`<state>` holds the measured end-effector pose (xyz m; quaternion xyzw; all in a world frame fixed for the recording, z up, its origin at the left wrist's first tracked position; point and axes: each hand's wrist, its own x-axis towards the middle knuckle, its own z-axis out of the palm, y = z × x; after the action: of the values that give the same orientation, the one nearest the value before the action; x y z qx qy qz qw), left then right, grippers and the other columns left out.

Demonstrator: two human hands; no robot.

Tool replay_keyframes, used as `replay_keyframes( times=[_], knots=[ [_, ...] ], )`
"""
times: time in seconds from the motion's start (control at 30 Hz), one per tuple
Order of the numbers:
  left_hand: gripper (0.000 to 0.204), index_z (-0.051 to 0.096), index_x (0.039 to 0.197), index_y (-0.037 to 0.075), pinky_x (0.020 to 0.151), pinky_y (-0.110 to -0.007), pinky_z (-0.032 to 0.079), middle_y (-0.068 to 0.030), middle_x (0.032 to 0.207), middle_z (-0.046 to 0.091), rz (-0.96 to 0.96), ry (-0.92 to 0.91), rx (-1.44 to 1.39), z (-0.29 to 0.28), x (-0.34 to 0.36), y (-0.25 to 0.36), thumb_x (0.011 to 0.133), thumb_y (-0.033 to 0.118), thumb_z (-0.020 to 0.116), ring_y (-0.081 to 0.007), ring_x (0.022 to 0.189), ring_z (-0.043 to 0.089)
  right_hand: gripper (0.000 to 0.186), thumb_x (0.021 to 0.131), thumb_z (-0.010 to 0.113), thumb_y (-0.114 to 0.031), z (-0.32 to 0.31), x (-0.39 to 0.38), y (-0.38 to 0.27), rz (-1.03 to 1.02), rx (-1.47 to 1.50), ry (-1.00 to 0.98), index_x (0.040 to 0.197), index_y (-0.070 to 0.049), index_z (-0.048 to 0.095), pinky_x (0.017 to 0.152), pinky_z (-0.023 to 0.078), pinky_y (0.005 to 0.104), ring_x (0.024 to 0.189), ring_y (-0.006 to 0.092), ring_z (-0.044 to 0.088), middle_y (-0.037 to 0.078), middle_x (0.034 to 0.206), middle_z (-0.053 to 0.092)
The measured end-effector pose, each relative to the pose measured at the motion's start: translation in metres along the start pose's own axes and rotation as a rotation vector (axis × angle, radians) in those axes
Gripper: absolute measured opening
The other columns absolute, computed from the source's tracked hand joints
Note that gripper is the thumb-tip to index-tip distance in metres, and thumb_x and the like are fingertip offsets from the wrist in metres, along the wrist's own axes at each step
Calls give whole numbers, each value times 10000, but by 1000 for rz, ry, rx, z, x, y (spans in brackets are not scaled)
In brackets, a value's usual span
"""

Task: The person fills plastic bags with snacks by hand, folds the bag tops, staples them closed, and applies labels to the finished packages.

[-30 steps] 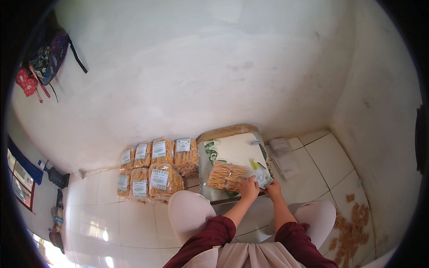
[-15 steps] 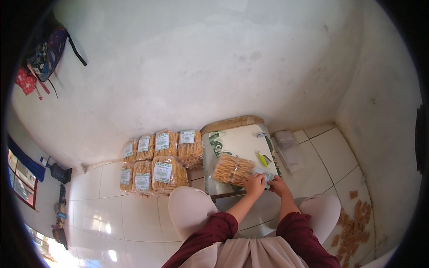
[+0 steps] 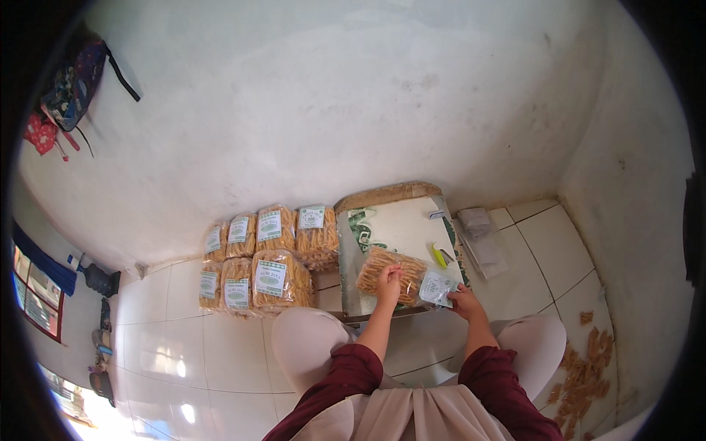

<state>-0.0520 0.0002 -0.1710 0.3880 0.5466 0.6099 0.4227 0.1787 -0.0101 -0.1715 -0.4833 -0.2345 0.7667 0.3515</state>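
A clear plastic bag of tan snack sticks (image 3: 373, 273) lies slantwise at the front of the low white-topped table (image 3: 401, 231). A white and green label (image 3: 435, 289) shows at the bag's flat right end. That end is gripped at its right edge by my right hand (image 3: 465, 302). Over the filled part is my left hand (image 3: 388, 287), its fingers bunched together; whether they pinch anything is too small to see. Just beyond the bag lies a small lime-green tool with a dark part (image 3: 441, 255).
Several filled, labelled snack bags (image 3: 278, 283) stand in two rows on the tiled floor to the left. Flat clear plastic bags (image 3: 484, 239) lie right of the table. Loose snack sticks (image 3: 585, 378) are heaped at far right. A wall (image 3: 353, 110) rises behind the table.
My left hand has moved left from the label end to over the snack sticks. The label is now uncovered, and my right hand stays at the bag's right end.
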Motion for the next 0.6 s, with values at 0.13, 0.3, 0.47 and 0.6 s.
replay_keyframes(
  times=[0.13, 0.3, 0.47, 0.6],
  knots=[
    [176, 573, 1000, -15, 730, -271, 484, -110, 878, 644, -24, -65, 79, 0, -4, 6, 877, 15, 451, -170, 800, 621, 413, 819, 531, 27, 4, 4, 1, 16, -20, 5, 1198, -113, 450, 800, 500, 418, 927, 207, 612, 46, 1053, 598],
    [165, 595, 960, -5, 690, -259, 486, -91, 826, 668, -12, -246, 378, 3, -10, 21, 856, 22, 470, -154, 759, 632, 414, 829, 502, 34, -3, 8, 5, -3, 21, -7, 1217, -90, 434, 800, 512, 397, 943, 224, 612, 73, 1079, 588],
    [159, 603, 949, -2, 669, -272, 485, -94, 807, 671, -20, -262, 288, -3, -6, 18, 850, 65, 499, -159, 739, 633, 405, 832, 496, 31, 11, 9, 3, -9, 11, -42, 1216, -81, 435, 776, 525, 386, 918, 224, 624, 70, 1075, 592],
    [184, 621, 897, 1, 660, -293, 483, -111, 789, 662, -27, -264, 354, -3, -8, 28, 836, 165, 563, -180, 727, 634, 370, 835, 503, 19, 17, 12, 2, -96, 11, -46, 1189, -81, 464, 739, 532, 363, 882, 211, 633, 64, 1025, 612]
  ],
)
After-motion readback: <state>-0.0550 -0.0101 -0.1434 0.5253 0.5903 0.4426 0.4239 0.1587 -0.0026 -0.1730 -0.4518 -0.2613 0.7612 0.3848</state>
